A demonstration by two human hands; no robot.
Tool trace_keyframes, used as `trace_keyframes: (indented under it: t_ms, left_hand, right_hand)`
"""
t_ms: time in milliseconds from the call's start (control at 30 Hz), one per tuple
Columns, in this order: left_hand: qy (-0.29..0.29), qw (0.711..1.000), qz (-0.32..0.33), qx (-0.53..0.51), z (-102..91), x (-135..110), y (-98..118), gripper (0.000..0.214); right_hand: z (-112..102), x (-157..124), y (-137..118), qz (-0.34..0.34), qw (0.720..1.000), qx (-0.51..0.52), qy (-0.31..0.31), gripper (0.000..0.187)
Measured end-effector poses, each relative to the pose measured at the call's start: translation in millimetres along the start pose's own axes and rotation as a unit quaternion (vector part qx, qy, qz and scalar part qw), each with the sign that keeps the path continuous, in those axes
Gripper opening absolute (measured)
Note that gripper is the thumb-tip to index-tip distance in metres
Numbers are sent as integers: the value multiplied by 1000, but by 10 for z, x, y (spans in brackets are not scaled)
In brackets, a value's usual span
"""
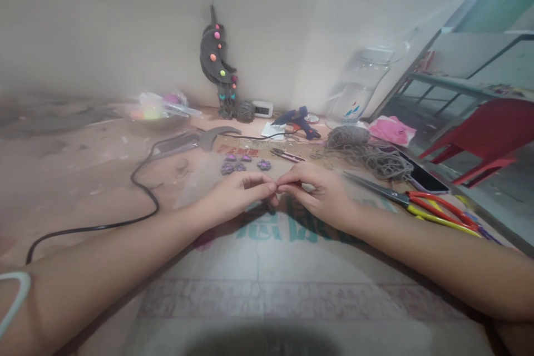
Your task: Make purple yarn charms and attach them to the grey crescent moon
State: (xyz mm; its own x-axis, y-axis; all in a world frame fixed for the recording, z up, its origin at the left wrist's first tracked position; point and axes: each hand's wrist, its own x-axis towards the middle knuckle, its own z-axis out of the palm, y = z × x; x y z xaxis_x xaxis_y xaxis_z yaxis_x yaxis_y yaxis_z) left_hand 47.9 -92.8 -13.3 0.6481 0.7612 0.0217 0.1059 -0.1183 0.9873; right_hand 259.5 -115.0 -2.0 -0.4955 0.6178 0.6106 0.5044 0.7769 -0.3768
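My left hand [237, 194] and my right hand [315, 189] meet over a printed cardboard sheet [267, 256] on the floor. The fingertips of both hands are pinched together around something tiny that I cannot make out. Just beyond the fingers lie several small purple flower pieces [246, 166]. Red-and-yellow-handled scissors [417, 203] lie right of my right hand, blades pointing left.
A blue glue gun [298, 119] and its black cable [142, 189] lie behind. Grey yarn [362, 147] is piled right of centre, with a phone [421, 178] beside it. A dark crescent ornament [217, 64] leans on the wall. A red plastic chair [488, 136] stands at right.
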Motion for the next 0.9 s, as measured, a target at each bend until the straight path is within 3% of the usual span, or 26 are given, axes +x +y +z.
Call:
trace_keyframes:
  t_ms: [267, 433, 633, 767, 900]
  left_hand:
    - [15, 999, -32, -8, 18, 2, 31, 23]
    - [27, 996, -45, -69, 26, 7, 43, 23]
    - [44, 995, -52, -68, 33, 12, 41, 24]
    - [43, 995, -50, -72, 38, 16, 58, 22]
    - [48, 994, -61, -83, 47, 17, 53, 21]
  right_hand:
    - [-47, 26, -53, 38, 999, -6, -12, 16]
    - [-245, 181, 166, 131, 988, -79, 9, 24]
    - [-193, 152, 603, 119, 967, -209, -81, 36]
    - [-147, 139, 623, 99, 952, -255, -136, 34]
    - [-147, 161, 633, 98, 950, -259, -145, 38]
